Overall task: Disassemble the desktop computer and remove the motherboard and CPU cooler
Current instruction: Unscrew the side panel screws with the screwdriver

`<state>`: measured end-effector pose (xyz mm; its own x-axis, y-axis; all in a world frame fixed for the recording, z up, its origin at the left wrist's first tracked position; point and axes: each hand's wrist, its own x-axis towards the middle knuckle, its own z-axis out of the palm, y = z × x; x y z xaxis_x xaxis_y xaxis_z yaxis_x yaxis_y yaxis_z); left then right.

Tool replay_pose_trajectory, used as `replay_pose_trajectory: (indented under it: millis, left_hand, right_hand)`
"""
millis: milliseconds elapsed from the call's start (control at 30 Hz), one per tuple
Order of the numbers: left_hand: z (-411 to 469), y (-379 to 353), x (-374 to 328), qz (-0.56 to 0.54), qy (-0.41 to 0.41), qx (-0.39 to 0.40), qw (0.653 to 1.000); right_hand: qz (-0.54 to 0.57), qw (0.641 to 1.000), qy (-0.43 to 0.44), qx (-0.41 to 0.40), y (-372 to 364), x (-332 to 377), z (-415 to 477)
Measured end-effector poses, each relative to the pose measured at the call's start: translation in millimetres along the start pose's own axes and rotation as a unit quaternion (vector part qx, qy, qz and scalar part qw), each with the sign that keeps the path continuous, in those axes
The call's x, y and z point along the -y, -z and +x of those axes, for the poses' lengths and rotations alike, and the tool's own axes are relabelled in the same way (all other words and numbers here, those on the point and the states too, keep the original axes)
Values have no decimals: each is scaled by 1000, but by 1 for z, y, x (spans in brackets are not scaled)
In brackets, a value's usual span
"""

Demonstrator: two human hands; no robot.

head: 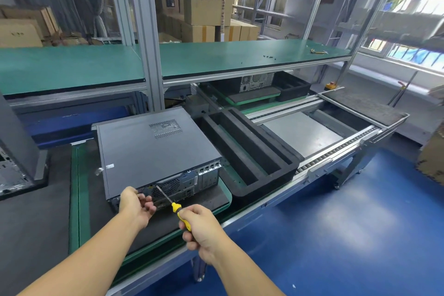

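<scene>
The computer (157, 149) lies flat on its side on a dark mat (168, 218) at the near edge of the desk (79, 199), right in front of the person. Its big grey side cover faces up and is not off yet, so the board and the cooler inside are hidden. Its long way runs from the person out toward the far shelf (72, 65), and the short back end, with the holes and plugs, points at the hands. That back end is what matters now, because the screws that hold the cover are most likely there. The left hand (137, 204) is the closer one. It touches the back end near the left corner, with its fingers curled in, pinching or holding something small that I cannot make out. The right hand (199, 228) sits a little lower and to the right, just off the edge of the desk. It is closed tight around the yellow and black handle of a screwdriver (168, 199). The thin metal part of the screwdriver slants up and to the left, and its tip sits at the back end just beside the left fingers. I think the job is only starting, and the next move needs the tip to sit straight in a screw head while the left hand steadies the spot. An empty black foam tray (245, 151) lies just to the right of the computer.
</scene>
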<state>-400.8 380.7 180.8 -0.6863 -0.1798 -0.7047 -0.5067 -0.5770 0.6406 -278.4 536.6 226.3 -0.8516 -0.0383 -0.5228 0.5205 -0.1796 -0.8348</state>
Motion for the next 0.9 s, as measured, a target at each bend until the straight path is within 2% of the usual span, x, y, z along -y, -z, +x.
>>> replay_pose_trajectory:
  millis: [200,367,567,700,900]
  left_hand:
    - [-5,-16,15,-3,-13,22,1000]
    - [-21,-36,17,-46,44,111,992]
    - [-34,-69,4,-95,91,148,980]
    - [-27,-102,-1,-18,101,183,978]
    - [-8,-166,-1,74,72,307,946]
  right_hand:
    - [14,1000,19,6,17,6,0]
    - [19,997,66,26,23,16,9]
    - [116,990,71,31,21,38,39]
    - [119,990,74,21,34,53,64]
    - [89,992,88,-35,77,88,103]
